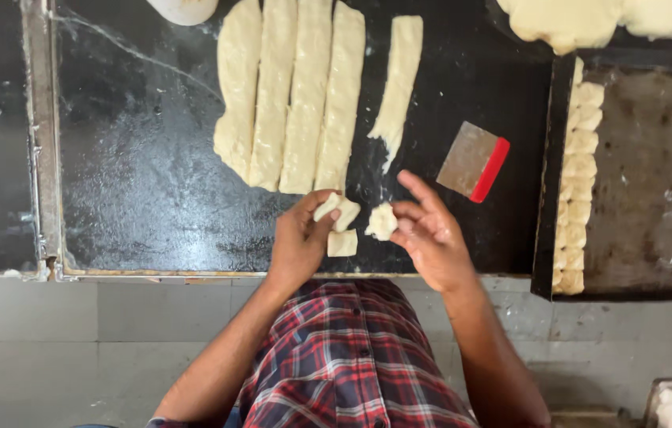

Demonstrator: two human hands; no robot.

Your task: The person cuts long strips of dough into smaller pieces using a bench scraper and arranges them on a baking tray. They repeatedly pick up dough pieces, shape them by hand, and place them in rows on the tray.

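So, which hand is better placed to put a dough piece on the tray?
Right. The right hand already pinches a dough piece and is nearer the tray; the left hand is farther.

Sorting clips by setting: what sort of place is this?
Probably a bakery or a commercial kitchen. Long dough strips lie on a dark worktop, a scraper beside them, and a baking tray holds a row of shaped pieces.
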